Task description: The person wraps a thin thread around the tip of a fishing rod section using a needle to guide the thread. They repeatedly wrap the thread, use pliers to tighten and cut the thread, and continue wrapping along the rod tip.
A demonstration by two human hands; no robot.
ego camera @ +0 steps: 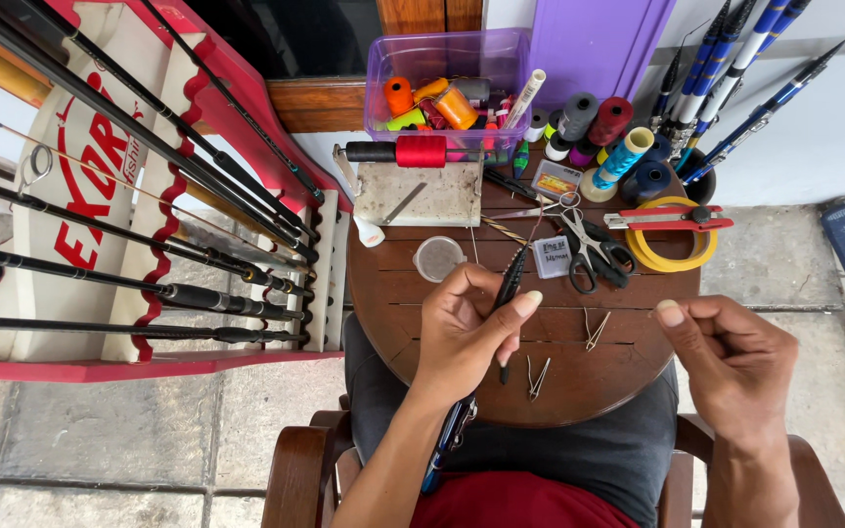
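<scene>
— Well, look at that slim dark rod blank (509, 284) in the left hand (462, 332): it runs from the lap, up over the edge of the round wooden bench (628, 293), and its tip points towards the scissors (589, 249).

— Looks light to you?

— Light and stiff, I'd judge, though thin enough near the tip to snap if it were bent hard (those blanks don't forgive much). Glossy too, so likely a bit slippery. The left hand's grip is closed around it, thumb pressed along the shaft, fingers curled underneath. That seems the right place to hold, close to the working spot rather than far down the blue part (447, 440) by the knee.

— And the other hand?

— The right hand (731, 357) is off to the side, just past the bench rim, fingers pinched together. Whether there's a fine thread between them I can't tell; nothing shows.

— What's lying around?

— Two small wire rod guides (537, 376) just beside the blank, another guide (596, 330) a little further right. Behind those, a round lidded tin (438, 258), thread spools (610, 122), a red spool on a wrapping jig (421, 152), a yellow tape roll (672, 244), and a purple tub (442, 59) of bobbins. More rods sit in the red rack (149, 244) to the left.
</scene>
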